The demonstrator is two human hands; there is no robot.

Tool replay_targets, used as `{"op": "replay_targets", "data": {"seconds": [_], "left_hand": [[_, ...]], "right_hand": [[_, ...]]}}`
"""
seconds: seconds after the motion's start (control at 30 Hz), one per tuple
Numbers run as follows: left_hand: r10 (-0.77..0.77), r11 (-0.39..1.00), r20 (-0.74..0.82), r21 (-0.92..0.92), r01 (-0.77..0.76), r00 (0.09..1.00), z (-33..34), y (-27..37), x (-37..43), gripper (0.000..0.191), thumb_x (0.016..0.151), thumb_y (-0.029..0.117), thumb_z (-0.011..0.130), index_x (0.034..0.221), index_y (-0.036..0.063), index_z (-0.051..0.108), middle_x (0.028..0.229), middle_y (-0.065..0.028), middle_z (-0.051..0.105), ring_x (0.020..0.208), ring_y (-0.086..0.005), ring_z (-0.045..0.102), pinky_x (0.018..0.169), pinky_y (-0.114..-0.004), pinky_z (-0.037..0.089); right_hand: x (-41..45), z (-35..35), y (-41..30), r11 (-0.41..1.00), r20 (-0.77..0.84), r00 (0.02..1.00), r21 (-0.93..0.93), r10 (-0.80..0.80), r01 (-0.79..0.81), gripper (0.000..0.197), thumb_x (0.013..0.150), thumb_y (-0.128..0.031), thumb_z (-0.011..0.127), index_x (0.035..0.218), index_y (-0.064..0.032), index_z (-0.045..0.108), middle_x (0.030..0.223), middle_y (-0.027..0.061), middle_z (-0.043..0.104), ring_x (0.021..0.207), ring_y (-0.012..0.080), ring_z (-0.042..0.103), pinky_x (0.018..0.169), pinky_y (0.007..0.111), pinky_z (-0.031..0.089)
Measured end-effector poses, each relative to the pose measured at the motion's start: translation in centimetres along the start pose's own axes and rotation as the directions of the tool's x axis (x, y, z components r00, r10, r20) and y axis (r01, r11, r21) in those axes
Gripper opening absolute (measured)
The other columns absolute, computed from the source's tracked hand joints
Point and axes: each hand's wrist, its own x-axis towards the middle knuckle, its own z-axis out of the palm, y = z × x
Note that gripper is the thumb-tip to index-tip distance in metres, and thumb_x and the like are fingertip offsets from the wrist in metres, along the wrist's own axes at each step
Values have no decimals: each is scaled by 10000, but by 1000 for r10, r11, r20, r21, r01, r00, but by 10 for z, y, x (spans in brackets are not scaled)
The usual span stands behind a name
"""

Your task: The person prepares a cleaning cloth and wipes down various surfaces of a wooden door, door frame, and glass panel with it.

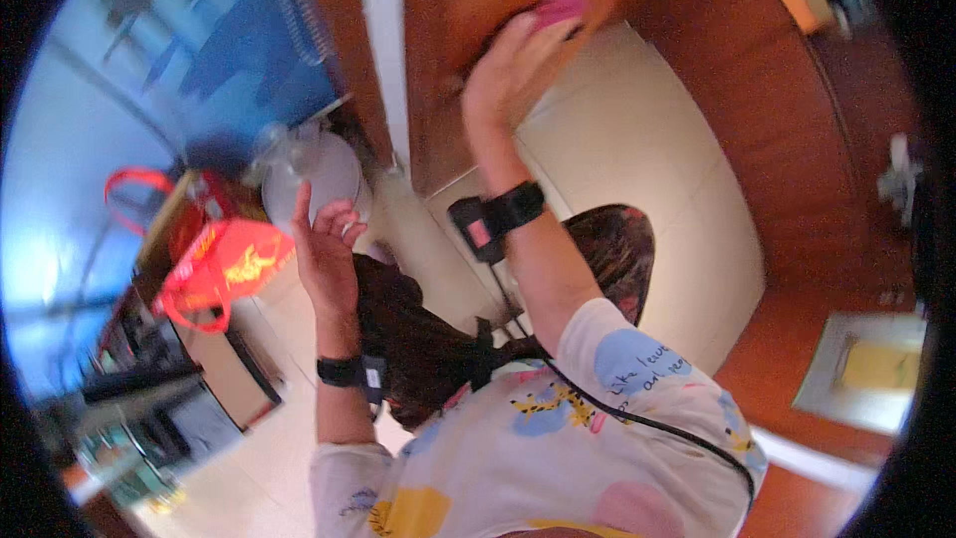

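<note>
My right hand [515,60] is shut on a pink cloth or sponge [562,6], too blurred to name more closely. It holds the pink thing against or just in front of a reddish-brown wooden panel [455,7]; whether they touch is hard to tell. Lower on the left, my left hand [326,254] is raised with its fingers apart and nothing in it. Beyond its fingertips stands a pale round bin or bucket [340,172], with clear crumpled plastic [287,153] at its rim. Each wrist wears a black strap with a small box.
A red bag with gold print [231,265] stands left of my left hand, beside a cardboard-coloured box [231,370]. Blue glossy panels [97,149] rise at the far left. Tiled floor [642,157] lies before a brown wooden front [762,90] on the right.
</note>
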Motion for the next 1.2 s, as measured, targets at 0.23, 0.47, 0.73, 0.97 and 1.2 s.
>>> {"op": "replay_targets", "data": {"seconds": [0.23,0.47,0.73,0.97,1.2], "left_hand": [[-44,999,-30,27,45,999,48,3,19,635,957,490,394,1421,77,261,1041,-149,596,883,-208,604,784,-335,521],[-53,998,-20,32,54,998,54,20,24,629,957,498,386,1428,99,263,1048,-117,606,881,-190,592,779,-332,514],[-109,992,19,-68,110,994,33,51,19,620,956,501,381,1429,112,282,1093,-109,600,987,-222,587,847,-395,495],[-124,982,92,-129,136,988,27,84,-5,617,964,431,413,1452,100,232,1169,-138,605,1035,-246,585,950,-399,448],[-156,968,-39,-204,145,987,22,103,-20,642,965,451,400,1465,115,179,1135,-139,577,994,-237,596,877,-431,494]], "right_hand": [[-36,52,119,590,139,767,558,626,-583,800,945,-545,370,1472,-32,59,1526,147,124,1389,289,188,1134,356,151],[-12,44,143,107,284,520,794,806,-599,733,946,-541,345,1473,-74,139,1520,89,158,1382,256,190,1119,358,192],[42,-4,6,913,-123,967,321,-221,250,527,1003,-306,303,1460,-66,198,1537,177,80,1419,330,72,1139,406,61],[50,-7,77,955,-190,980,278,-53,106,541,988,-257,361,1434,13,217,1503,169,217,1394,309,181,1124,371,127],[6,14,177,586,-19,795,686,607,-431,581,1006,-342,316,1455,-5,166,1502,128,219,1383,239,197,1124,333,156]]}}
